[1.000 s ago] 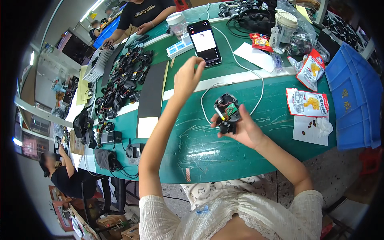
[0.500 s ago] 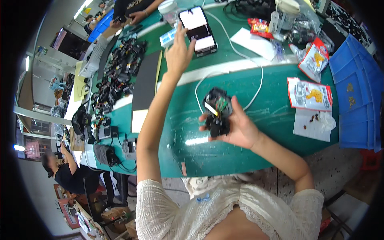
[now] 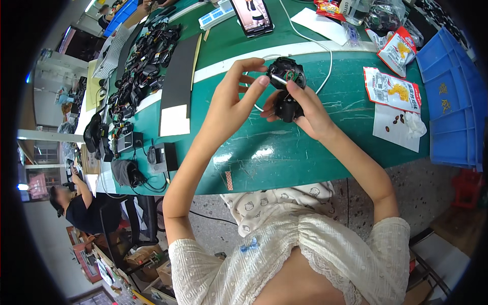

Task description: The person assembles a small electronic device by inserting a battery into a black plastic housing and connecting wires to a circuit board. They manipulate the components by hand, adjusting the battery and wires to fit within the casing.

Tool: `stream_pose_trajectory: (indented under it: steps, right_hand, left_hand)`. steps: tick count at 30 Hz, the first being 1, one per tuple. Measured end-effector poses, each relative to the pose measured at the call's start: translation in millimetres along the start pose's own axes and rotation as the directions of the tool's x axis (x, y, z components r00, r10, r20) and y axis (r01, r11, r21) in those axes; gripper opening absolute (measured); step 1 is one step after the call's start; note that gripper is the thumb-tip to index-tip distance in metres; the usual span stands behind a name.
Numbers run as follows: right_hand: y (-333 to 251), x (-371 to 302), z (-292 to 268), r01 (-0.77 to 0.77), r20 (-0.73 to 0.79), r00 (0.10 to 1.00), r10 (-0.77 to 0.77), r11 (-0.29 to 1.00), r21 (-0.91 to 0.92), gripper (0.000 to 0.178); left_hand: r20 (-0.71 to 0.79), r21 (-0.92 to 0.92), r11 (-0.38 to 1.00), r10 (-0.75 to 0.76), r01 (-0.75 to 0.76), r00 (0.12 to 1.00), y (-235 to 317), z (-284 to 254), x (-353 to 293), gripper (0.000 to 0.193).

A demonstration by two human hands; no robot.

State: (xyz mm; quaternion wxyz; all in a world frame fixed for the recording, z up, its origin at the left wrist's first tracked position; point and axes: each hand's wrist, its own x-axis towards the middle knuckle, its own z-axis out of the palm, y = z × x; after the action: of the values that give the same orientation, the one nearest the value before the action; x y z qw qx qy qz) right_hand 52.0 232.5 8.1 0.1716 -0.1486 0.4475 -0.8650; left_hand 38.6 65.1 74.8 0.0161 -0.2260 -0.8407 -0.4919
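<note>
My right hand (image 3: 304,108) grips a small black device (image 3: 286,86) with coloured wires showing at its top, held above the green table (image 3: 284,152). My left hand (image 3: 233,99) is close beside it on the left. Its thumb and forefinger pinch a thin pale part (image 3: 278,79) at the device's top, while the other fingers are spread. A white cable (image 3: 325,61) loops on the table behind the device.
A phone (image 3: 252,14) with a lit screen lies at the far edge. Several black parts (image 3: 140,61) lie along the left, with black mats (image 3: 178,81) beside them. Snack packets (image 3: 391,89) and blue bins (image 3: 450,101) sit to the right. Another person (image 3: 76,206) sits at lower left.
My left hand has come back from the phone at the far edge to the black device. The device has been raised and turned in my right hand.
</note>
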Motion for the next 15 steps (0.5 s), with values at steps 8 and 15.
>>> stream_pose_trajectory:
  steps: [8, 15]
  right_hand:
    - [-2.1, -2.7, -1.0, 0.099, 0.033, 0.995, -0.099, 0.995, -0.005, 0.034]
    - [-8.3, -2.7, -2.2, 0.088, 0.044, 0.995, -0.084, 0.993, -0.084, 0.057]
  left_hand:
    - [-0.054, -0.144, 0.989, -0.035, 0.027, 0.998, -9.3, 10.2, -8.7, 0.038]
    - [-0.198, -0.149, 0.988, 0.013, -0.043, 0.98, -24.1, 15.7, -5.5, 0.03]
